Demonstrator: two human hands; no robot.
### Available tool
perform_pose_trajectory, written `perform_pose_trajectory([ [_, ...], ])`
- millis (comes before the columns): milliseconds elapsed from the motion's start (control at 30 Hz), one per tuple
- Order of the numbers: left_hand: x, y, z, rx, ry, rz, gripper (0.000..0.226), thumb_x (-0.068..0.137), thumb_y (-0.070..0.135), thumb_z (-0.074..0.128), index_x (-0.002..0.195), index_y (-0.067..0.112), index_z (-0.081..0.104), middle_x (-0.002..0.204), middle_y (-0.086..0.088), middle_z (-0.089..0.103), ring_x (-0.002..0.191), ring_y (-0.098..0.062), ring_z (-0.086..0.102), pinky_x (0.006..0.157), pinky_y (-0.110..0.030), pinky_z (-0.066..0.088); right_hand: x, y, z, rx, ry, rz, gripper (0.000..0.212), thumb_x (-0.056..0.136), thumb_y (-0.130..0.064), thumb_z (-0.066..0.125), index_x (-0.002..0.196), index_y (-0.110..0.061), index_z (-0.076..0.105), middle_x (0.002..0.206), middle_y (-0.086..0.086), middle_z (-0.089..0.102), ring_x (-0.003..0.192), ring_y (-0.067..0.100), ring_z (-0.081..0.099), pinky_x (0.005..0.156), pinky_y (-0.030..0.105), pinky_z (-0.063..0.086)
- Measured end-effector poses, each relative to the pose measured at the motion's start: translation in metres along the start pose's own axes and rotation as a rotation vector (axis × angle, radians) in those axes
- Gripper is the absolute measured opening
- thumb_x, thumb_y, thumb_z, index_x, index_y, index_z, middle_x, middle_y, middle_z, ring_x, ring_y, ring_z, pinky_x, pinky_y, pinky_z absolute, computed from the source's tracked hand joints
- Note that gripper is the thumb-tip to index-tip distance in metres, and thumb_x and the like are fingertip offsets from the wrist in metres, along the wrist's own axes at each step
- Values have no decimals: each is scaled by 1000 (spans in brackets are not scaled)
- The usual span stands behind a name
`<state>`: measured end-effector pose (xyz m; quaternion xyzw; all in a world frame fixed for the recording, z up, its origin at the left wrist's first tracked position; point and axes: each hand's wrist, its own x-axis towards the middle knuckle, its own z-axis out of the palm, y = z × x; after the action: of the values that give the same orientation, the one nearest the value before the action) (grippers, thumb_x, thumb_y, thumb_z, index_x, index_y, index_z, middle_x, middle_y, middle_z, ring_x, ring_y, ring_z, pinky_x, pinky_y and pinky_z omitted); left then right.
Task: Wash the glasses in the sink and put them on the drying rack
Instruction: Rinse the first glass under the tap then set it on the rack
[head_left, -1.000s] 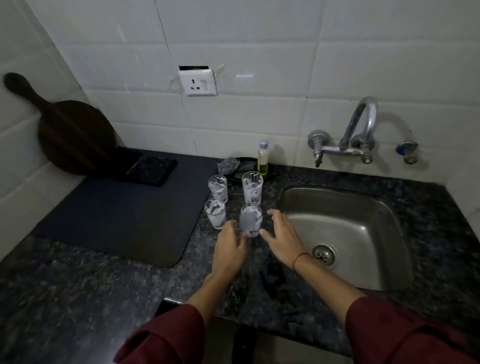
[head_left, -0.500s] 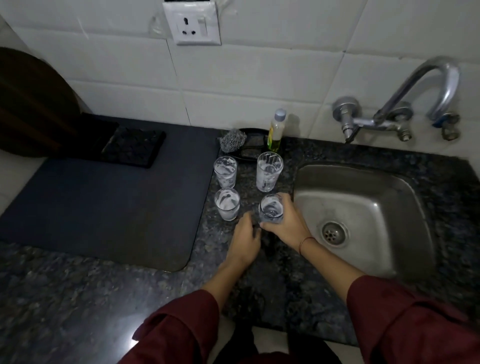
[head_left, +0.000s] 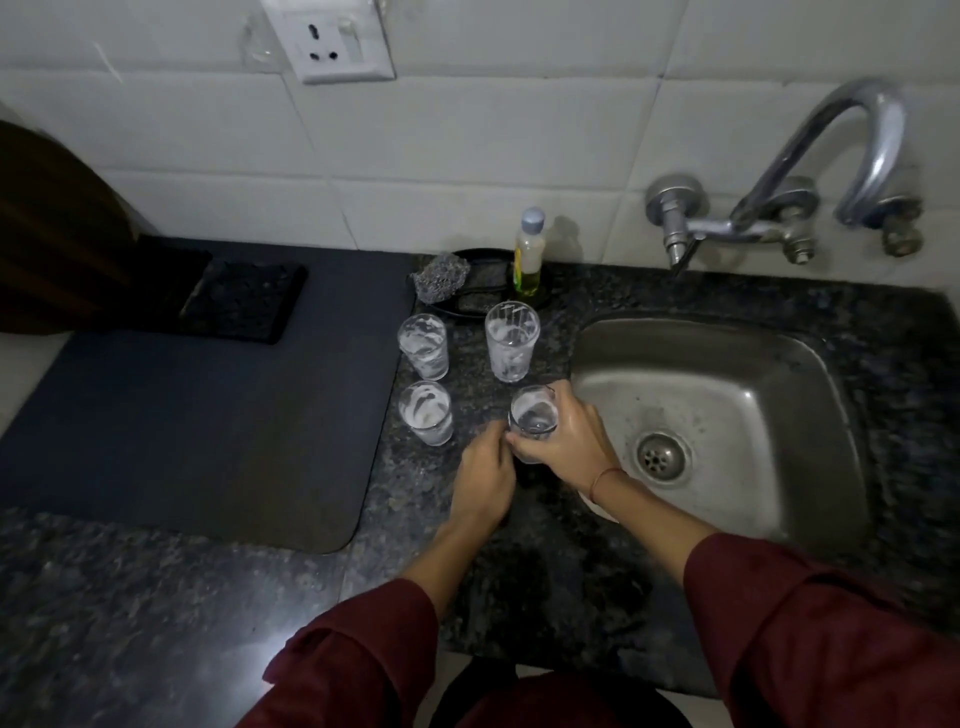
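Note:
Several soapy clear glasses stand on the dark granite counter left of the steel sink (head_left: 810, 374). My right hand (head_left: 569, 439) is wrapped around the nearest glass (head_left: 532, 415), its rim facing up. My left hand (head_left: 480, 480) rests just left of that glass, fingertips touching its lower side, fingers curled. Three more foamy glasses stand apart: a tall glass (head_left: 511, 348) behind, a short glass (head_left: 423, 345) at the back left, and another short glass (head_left: 426, 413) at the front left. A dark drying mat (head_left: 208, 415) lies on the counter to the left.
A soap bottle (head_left: 529, 252) and a steel scrubber (head_left: 441, 275) sit on a dark tray behind the glasses. The tap (head_left: 769, 208) juts from the tiled wall above the sink. A wooden board (head_left: 47, 234) leans at the far left, and a socket (head_left: 337, 44) is on the wall.
The view moved closer and down. My right hand went from open beside the nearest glass to closed around it; my left hand stayed beside the glass.

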<state>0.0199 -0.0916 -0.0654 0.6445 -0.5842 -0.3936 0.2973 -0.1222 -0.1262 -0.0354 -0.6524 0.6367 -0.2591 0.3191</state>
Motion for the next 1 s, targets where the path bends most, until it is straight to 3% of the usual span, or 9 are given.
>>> perform_pose_trajectory([
  [233,26,63,45,-12,-70,107,24,106,18,46,85,11,55,76,2,63,69,-5,57,64,-37,40,-3,34,-75,29,213,41,58,67,-50,87,90,-16,46,84,4,67,76,25,66,61,41,53],
  [367,65,123,71,8,-57,136,25,109,28,45,122,11,58,108,-7,70,102,-24,65,80,-36,46,0,56,-120,87,317,112,54,68,-45,87,95,-14,52,87,4,68,77,21,65,61,39,55],
  [467,98,172,87,23,-67,173,44,108,33,45,145,8,43,121,-15,67,115,-30,62,86,-34,44,7,67,-146,99,348,149,50,70,-41,87,94,-16,52,86,-1,66,75,16,63,51,14,41],
  [567,132,209,105,63,-72,194,31,106,31,49,126,8,46,115,-18,65,109,-36,62,82,-38,45,18,77,-164,126,363,136,52,70,-42,88,97,-15,52,91,-1,67,80,15,64,56,13,42],
  [633,150,226,115,67,-59,179,23,106,32,50,112,10,45,107,-17,64,98,-36,63,76,-38,43,26,82,-173,169,352,140,54,70,-41,87,103,-14,55,97,1,69,86,16,67,66,24,54],
  [700,162,237,124,59,-25,138,27,108,33,47,111,6,50,101,-15,63,92,-33,62,73,-36,41,31,88,-180,196,335,139,54,70,-41,87,105,-15,55,99,1,69,89,15,67,74,33,58],
  [800,172,241,133,63,72,104,35,110,32,41,98,4,58,88,-12,62,83,-31,62,68,-35,42,37,94,-187,222,320,110,53,70,-41,87,102,-14,55,98,2,69,88,16,67,76,38,59],
  [1000,172,240,140,-16,176,30,34,109,24,41,82,7,54,71,-4,55,61,-18,50,59,-35,37,45,101,-198,210,311,99,57,69,-47,86,103,-15,53,97,3,69,88,20,68,74,42,59],
])
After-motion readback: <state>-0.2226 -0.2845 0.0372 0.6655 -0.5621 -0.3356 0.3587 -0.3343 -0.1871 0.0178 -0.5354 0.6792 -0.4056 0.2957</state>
